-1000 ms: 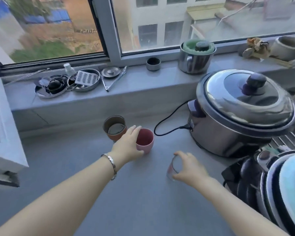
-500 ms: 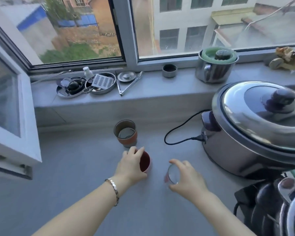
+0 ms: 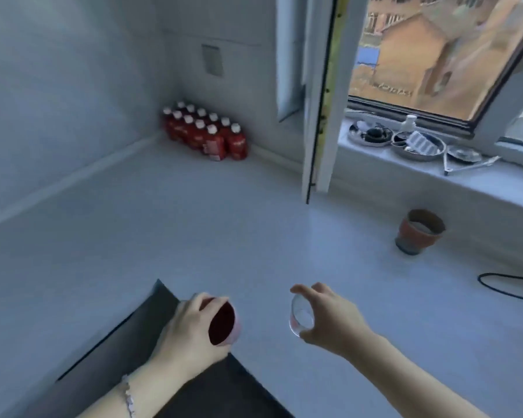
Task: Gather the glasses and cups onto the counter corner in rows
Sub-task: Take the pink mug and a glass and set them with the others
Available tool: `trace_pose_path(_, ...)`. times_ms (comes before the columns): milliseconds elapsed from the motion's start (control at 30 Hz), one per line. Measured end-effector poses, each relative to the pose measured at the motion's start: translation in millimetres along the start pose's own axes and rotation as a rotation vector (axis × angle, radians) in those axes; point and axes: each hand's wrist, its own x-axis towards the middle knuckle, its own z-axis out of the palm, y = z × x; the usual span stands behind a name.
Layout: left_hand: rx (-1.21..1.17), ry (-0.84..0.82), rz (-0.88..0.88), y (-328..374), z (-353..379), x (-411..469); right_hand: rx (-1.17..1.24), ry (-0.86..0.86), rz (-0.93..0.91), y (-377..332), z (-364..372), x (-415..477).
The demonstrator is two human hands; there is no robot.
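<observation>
Left hand (image 3: 191,327) fingers grip a pink cup (image 3: 224,322), right hand (image 3: 329,318) fingers a clear glass (image 3: 299,316)

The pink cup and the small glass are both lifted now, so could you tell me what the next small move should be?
Probably carry both toward the corner by the red bottles and set them down. The left hand holds the pink cup, the right hand the glass, and the counter ahead is bare.

Left hand (image 3: 191,327) and right hand (image 3: 329,318) are both raised, fingers curled in a grasp.
</observation>
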Motion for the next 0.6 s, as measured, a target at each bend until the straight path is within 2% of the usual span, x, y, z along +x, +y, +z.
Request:
trace_pose_path(300, -0.072, 0.25, -0.443, -214, -64, -200, -0.048, -0.158, -0.404, -276, 94, -13)
trace_pose_path(600, -0.145, 0.398, -0.871, -362, -92, -367, -0.194, -0.375, -0.752, -495, 182, -40)
